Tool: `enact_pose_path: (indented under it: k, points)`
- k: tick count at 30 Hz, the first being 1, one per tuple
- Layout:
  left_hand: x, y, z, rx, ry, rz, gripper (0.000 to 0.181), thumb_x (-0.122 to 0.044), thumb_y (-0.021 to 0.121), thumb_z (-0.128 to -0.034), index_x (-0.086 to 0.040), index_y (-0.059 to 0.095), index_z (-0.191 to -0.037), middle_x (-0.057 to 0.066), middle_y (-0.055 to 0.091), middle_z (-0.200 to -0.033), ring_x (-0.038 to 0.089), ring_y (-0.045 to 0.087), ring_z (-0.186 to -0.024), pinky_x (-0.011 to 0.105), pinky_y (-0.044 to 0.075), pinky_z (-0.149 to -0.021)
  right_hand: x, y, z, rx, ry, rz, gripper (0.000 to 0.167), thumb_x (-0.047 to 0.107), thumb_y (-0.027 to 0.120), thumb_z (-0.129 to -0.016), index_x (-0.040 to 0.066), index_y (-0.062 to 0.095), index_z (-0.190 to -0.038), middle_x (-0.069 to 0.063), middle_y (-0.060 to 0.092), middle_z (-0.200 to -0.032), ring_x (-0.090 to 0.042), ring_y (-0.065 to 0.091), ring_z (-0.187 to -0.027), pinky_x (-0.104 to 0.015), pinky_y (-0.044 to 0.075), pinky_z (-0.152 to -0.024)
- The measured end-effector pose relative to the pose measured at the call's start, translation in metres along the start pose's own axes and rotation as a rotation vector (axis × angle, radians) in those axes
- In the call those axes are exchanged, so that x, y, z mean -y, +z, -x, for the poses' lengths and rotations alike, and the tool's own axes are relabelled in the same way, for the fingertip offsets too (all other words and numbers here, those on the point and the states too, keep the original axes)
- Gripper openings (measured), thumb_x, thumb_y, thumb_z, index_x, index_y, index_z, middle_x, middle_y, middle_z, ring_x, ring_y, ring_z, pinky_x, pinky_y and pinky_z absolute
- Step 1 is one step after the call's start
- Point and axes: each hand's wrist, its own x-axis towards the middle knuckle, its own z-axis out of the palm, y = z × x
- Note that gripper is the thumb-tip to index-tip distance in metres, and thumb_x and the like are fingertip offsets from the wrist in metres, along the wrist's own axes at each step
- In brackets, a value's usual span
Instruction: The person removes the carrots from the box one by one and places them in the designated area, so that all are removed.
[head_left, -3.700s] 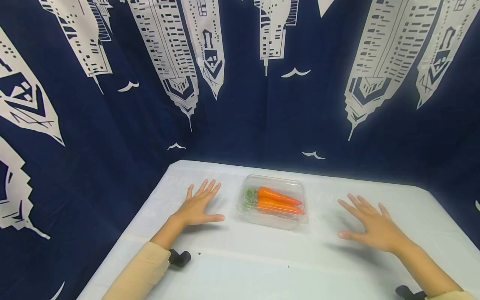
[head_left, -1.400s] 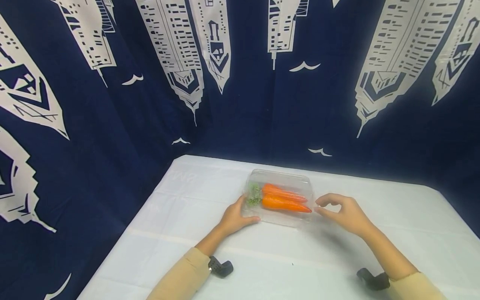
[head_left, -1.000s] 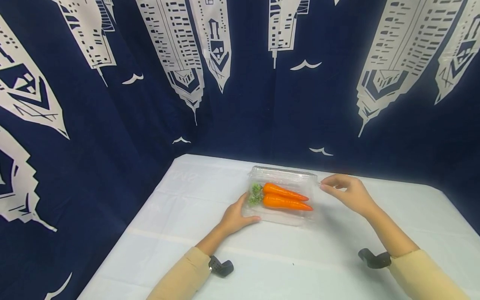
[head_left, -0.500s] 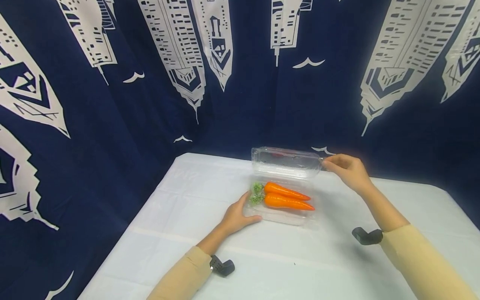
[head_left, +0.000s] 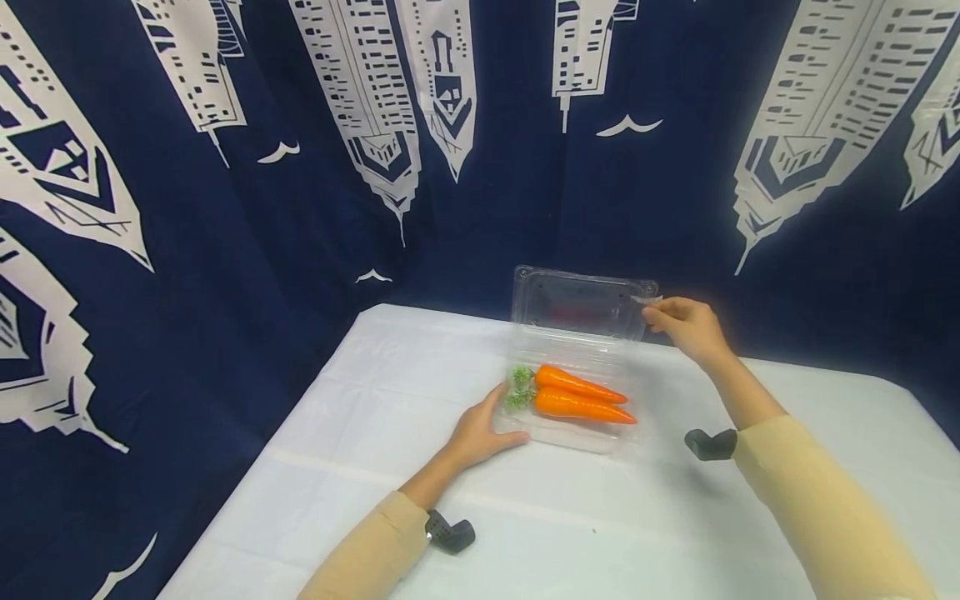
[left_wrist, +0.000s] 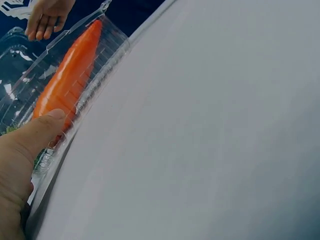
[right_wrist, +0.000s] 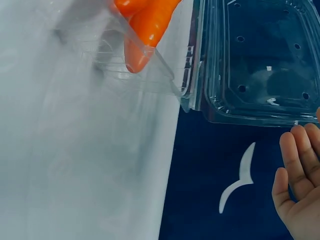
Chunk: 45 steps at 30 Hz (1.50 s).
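Observation:
A clear plastic container (head_left: 573,437) lies on the table with its lid (head_left: 577,307) raised at the back. Two orange carrots (head_left: 585,407) with green tops lie side by side in the base. My left hand (head_left: 474,433) holds the base's left end, its thumb against the front wall, as the left wrist view shows beside a carrot (left_wrist: 70,75). At the lid's upper right corner, my right hand (head_left: 692,330) pinches the edge. In the right wrist view the lid (right_wrist: 267,65) stands tilted back above the fingers of that hand (right_wrist: 302,190), whose fingertips are partly out of frame.
The white-covered table (head_left: 360,417) ends just behind the container. Beyond it hangs a dark blue cloth (head_left: 480,242) with white building and bird prints. A dark device (head_left: 450,533) is on the left wrist, another (head_left: 711,445) on the right.
My right hand has come in to the lid's edge and moved up and back with it, swinging the lid from closed to upright. My left hand has moved right onto the container's left end.

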Motion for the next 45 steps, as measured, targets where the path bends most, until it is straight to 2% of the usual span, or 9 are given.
enact_pose_path:
  k: [3, 6, 15, 22, 26, 34, 36, 41, 45]
  points:
    - [-0.001, 0.001, -0.001, 0.006, -0.004, -0.001, 0.094, -0.044, 0.078, -0.0807, -0.005, 0.03, -0.152, 0.011, 0.038, -0.153, 0.03, 0.04, -0.136, 0.044, 0.033, -0.111, -0.004, 0.003, -0.003, 0.016, 0.041, -0.012, 0.052, 0.04, 0.055, -0.099, -0.006, 0.059, -0.122, -0.03, 0.062, -0.116, -0.034, 0.061, -0.099, -0.052, 0.047, -0.089]
    - [-0.002, 0.002, 0.0, 0.006, -0.012, 0.005, 0.094, -0.043, 0.078, -0.0804, -0.005, 0.031, -0.152, 0.012, 0.038, -0.152, 0.03, 0.04, -0.136, 0.045, 0.033, -0.111, -0.007, 0.006, -0.005, 0.038, 0.078, -0.021, 0.051, 0.037, 0.053, -0.101, -0.007, 0.057, -0.126, -0.031, 0.06, -0.119, -0.042, 0.059, -0.104, -0.056, 0.045, -0.093]
    - [-0.002, 0.005, 0.001, 0.006, -0.016, -0.001, 0.094, -0.044, 0.079, -0.0799, -0.005, 0.032, -0.151, 0.012, 0.04, -0.151, 0.03, 0.042, -0.135, 0.045, 0.035, -0.11, -0.016, 0.017, -0.006, 0.092, 0.144, -0.052, 0.052, 0.03, 0.052, -0.102, -0.01, 0.048, -0.135, -0.033, 0.053, -0.13, -0.043, 0.059, -0.108, -0.059, 0.042, -0.099]
    - [-0.002, 0.005, 0.002, 0.007, -0.021, 0.006, 0.094, -0.044, 0.079, -0.0794, -0.006, 0.032, -0.151, 0.011, 0.04, -0.152, 0.03, 0.041, -0.136, 0.045, 0.035, -0.11, -0.022, 0.023, -0.009, 0.12, 0.135, -0.036, 0.052, 0.026, 0.053, -0.1, -0.013, 0.046, -0.135, -0.032, 0.059, -0.122, -0.034, 0.065, -0.097, -0.042, 0.051, -0.087]
    - [-0.003, 0.005, 0.002, 0.007, -0.019, 0.003, 0.094, -0.045, 0.079, -0.0791, -0.006, 0.032, -0.151, 0.011, 0.04, -0.151, 0.03, 0.042, -0.135, 0.045, 0.035, -0.11, -0.025, 0.024, -0.01, 0.125, 0.14, -0.039, 0.053, 0.026, 0.052, -0.1, -0.013, 0.045, -0.136, -0.032, 0.058, -0.123, -0.034, 0.066, -0.098, -0.038, 0.052, -0.085]
    - [-0.003, 0.003, -0.001, 0.009, -0.018, -0.007, 0.094, -0.045, 0.078, -0.0799, -0.006, 0.031, -0.151, 0.011, 0.038, -0.153, 0.03, 0.04, -0.137, 0.045, 0.034, -0.111, -0.02, 0.021, -0.009, 0.11, 0.121, -0.058, 0.055, 0.025, 0.054, -0.1, -0.013, 0.043, -0.138, -0.032, 0.059, -0.122, -0.019, 0.067, -0.09, -0.047, 0.05, -0.092]
    - [-0.003, 0.003, -0.001, 0.009, -0.015, -0.008, 0.094, -0.045, 0.078, -0.0802, -0.006, 0.031, -0.151, 0.011, 0.038, -0.153, 0.029, 0.04, -0.137, 0.044, 0.034, -0.111, -0.015, 0.021, -0.008, 0.108, 0.118, -0.069, 0.056, 0.026, 0.055, -0.099, -0.012, 0.042, -0.139, -0.032, 0.059, -0.122, -0.022, 0.067, -0.091, -0.05, 0.048, -0.095]
    - [-0.001, 0.002, -0.001, 0.001, -0.002, -0.009, 0.094, -0.045, 0.078, -0.0804, -0.005, 0.031, -0.151, 0.013, 0.038, -0.152, 0.031, 0.041, -0.136, 0.045, 0.035, -0.11, -0.005, 0.03, -0.002, 0.154, 0.105, -0.069, 0.056, 0.028, 0.057, -0.098, -0.009, 0.044, -0.138, -0.031, 0.059, -0.123, -0.04, 0.062, -0.104, -0.058, 0.043, -0.098]
    - [-0.001, 0.0, 0.0, -0.002, -0.003, -0.009, 0.094, -0.046, 0.077, -0.0803, -0.005, 0.031, -0.151, 0.013, 0.039, -0.152, 0.032, 0.041, -0.135, 0.046, 0.035, -0.11, 0.002, 0.043, 0.004, 0.201, 0.057, -0.04, 0.049, 0.027, 0.059, -0.098, -0.008, 0.052, -0.131, -0.028, 0.063, -0.118, -0.041, 0.061, -0.104, -0.06, 0.045, -0.095]
